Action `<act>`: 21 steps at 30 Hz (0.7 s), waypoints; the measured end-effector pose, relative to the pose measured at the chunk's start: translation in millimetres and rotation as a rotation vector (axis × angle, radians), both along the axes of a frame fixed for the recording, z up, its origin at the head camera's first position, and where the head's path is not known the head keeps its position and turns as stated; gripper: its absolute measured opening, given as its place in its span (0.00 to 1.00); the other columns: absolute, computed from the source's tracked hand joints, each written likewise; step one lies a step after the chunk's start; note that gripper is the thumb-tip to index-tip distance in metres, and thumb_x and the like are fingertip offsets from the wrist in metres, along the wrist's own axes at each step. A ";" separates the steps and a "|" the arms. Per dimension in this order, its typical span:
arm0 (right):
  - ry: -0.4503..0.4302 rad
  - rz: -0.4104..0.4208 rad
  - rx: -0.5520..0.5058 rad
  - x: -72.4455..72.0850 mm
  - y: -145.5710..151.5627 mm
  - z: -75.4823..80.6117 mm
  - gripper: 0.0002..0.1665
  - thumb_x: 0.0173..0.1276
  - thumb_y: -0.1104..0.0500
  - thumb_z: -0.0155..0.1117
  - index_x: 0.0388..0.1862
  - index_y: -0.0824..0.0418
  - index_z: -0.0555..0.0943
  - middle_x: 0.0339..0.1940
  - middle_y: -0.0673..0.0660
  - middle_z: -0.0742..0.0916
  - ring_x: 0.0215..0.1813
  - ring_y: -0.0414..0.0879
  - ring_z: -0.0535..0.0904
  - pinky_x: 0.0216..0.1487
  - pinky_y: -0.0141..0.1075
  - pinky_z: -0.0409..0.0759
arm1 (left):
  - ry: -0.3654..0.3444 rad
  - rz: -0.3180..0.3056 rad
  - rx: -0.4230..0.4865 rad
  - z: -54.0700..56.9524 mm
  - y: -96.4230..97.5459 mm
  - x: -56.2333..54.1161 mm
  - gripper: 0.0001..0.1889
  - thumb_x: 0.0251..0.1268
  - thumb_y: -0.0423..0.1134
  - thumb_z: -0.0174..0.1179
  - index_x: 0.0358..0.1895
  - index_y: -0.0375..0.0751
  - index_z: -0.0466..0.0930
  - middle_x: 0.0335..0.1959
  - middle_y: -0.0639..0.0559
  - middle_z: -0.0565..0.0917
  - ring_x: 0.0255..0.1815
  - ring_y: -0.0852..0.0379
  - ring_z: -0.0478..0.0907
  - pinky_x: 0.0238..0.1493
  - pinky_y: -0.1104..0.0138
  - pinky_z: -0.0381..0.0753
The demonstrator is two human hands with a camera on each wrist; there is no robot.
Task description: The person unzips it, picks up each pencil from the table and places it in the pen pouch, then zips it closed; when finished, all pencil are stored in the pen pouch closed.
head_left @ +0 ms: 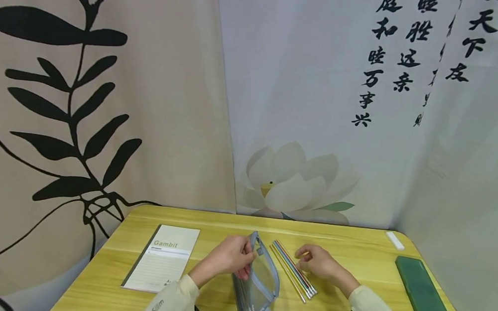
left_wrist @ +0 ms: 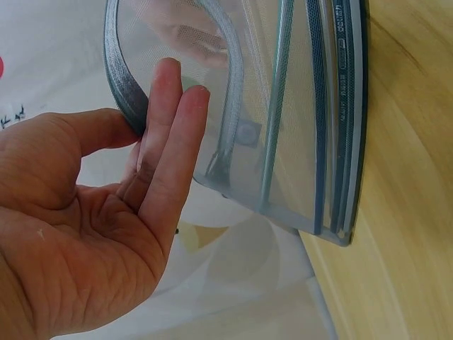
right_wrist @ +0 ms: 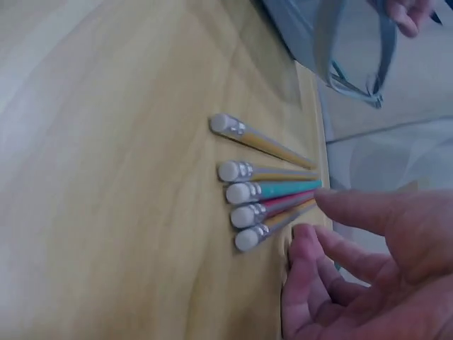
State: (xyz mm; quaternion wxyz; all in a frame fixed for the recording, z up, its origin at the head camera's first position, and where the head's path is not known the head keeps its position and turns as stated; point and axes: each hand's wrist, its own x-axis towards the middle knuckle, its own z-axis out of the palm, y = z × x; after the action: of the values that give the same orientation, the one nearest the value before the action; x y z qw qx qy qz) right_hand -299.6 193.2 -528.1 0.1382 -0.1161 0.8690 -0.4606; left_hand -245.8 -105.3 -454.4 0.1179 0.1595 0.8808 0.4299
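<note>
Pinching the upper edge of a grey mesh pouch [head_left: 259,286] is the left grip [head_left: 234,257], so that one's holding on. Pouch is front and middle on the counter [head_left: 357,246], between the notebook [head_left: 162,262] and five pencils [right_wrist: 279,188]. The right grip [head_left: 317,262] is narrow-ish, thumb and fingers a bit apart right by the pencils; can't tell if it's touching them. Pencil eraser ends face the person, btw. Green case [head_left: 426,298] sits far right, white piece [head_left: 395,240] just behind it.
</note>
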 end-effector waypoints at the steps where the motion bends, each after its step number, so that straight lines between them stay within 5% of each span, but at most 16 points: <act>1: -0.015 0.014 -0.021 -1.8 1.7 -1.1 0.16 0.70 0.68 0.68 0.55 0.70 0.80 0.36 0.59 0.86 0.34 0.45 0.77 0.31 0.34 0.75 | 0.000 0.001 0.001 -0.2 -0.1 -0.1 0.10 0.78 0.36 0.60 0.34 0.39 0.76 0.22 0.47 0.86 0.21 0.50 0.88 0.24 0.59 0.91; 6: -0.069 0.059 -0.076 -8.7 4.3 -4.8 0.16 0.69 0.67 0.68 0.54 0.72 0.80 0.30 0.56 0.83 0.25 0.42 0.68 0.25 0.30 0.67 | -0.011 0.009 0.003 -1.8 0.9 0.3 0.10 0.77 0.35 0.60 0.33 0.39 0.77 0.22 0.47 0.86 0.20 0.51 0.88 0.28 0.54 0.93; 15: -0.099 -0.048 -0.028 -8.7 0.4 -7.6 0.12 0.67 0.63 0.75 0.48 0.63 0.84 0.30 0.54 0.80 0.26 0.43 0.73 0.22 0.32 0.79 | -0.005 0.010 -0.007 -3.7 3.9 0.8 0.10 0.78 0.35 0.59 0.33 0.40 0.77 0.22 0.47 0.86 0.21 0.51 0.88 0.31 0.49 0.93; 21: -0.103 -0.030 -0.050 -12.0 1.4 -7.8 0.14 0.67 0.62 0.76 0.48 0.64 0.84 0.26 0.51 0.77 0.25 0.43 0.71 0.21 0.33 0.78 | -0.005 -0.003 -0.008 -2.8 4.6 0.7 0.10 0.79 0.35 0.60 0.33 0.40 0.77 0.22 0.47 0.86 0.21 0.51 0.88 0.30 0.50 0.93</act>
State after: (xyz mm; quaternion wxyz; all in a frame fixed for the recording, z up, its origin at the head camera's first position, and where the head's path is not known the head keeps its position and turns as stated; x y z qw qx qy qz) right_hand -311.6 194.5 -535.9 0.1728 -0.0827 0.8507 -0.4894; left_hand -245.1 -100.7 -457.2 0.1212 0.1592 0.8821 0.4264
